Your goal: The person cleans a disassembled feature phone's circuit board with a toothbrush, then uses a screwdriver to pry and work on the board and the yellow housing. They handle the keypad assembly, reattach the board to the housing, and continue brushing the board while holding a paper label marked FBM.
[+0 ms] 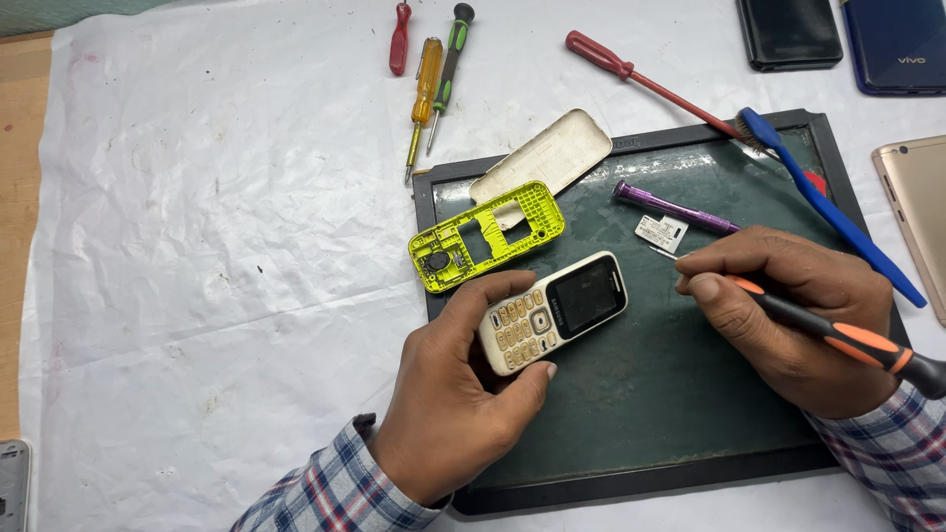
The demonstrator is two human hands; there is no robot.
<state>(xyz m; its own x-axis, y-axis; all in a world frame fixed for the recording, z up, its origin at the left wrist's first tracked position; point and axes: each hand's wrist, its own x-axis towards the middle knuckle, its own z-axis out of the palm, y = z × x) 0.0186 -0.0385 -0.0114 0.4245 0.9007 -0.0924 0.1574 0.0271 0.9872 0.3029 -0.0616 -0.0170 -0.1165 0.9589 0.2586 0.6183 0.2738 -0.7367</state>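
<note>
**Keypad phone stripped of its back, held over the work mat**

The left hand [463, 394] grips a cream keypad phone [554, 311], fingers closed around its lower end, thumb along the near edge. The phone lies face up near the middle of the dark green work mat [641, 414], screen end pointing to about two o'clock. The right hand [788, 305] is clamped on a black-and-orange screwdriver [838, 335], pinched like a pen, its thin tip aimed towards nine o'clock and stopping just short of the phone's top corner.

By the look of it, the stripping is well along: a yellow-green inner frame [486, 236] lies apart at eleven o'clock of the phone, across the mat's edge, and a cream back cover [542, 158] rests just beyond it. The front shell with keypad and screen is still in one piece, so that part seems to remain.

At one o'clock of the phone a small white card-shaped piece [660, 232] with dark print lies flat on the mat, touching a purple tool [675, 207]. A blue-handled brush [838, 222] crosses the mat's far right corner. On the white-covered surface [197, 246] at twelve o'clock lie a yellow screwdriver [424, 99], a green one [448, 69] and two red ones [399, 39] [631, 74]. Three larger phones sit at the far right: black [788, 32], dark blue [897, 44], gold [921, 217].
</note>
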